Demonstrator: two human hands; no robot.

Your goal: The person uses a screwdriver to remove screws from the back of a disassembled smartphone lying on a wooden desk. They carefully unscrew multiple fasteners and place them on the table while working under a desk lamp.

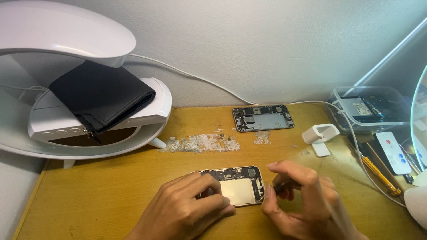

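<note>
An opened phone body (pixel 238 184) lies near the front of the wooden desk (pixel 111 186), its circuit board and pale inner panel exposed. My left hand (pixel 187 209) rests flat on the phone's left part and holds it down. My right hand (pixel 302 200) grips a small dark screwdriver (pixel 281 187) whose tip touches the phone's right edge. A second opened phone frame (pixel 263 118) lies farther back near the wall, untouched.
A white curved lamp stand (pixel 89 40) with a black wallet (pixel 102 95) stands at the left. A clear plastic box (pixel 369 109), a small white holder (pixel 320 133), a yellow-handled screwdriver (pixel 378 173) and a white remote (pixel 393 153) lie at the right. A scraped patch (pixel 200 143) marks the desk.
</note>
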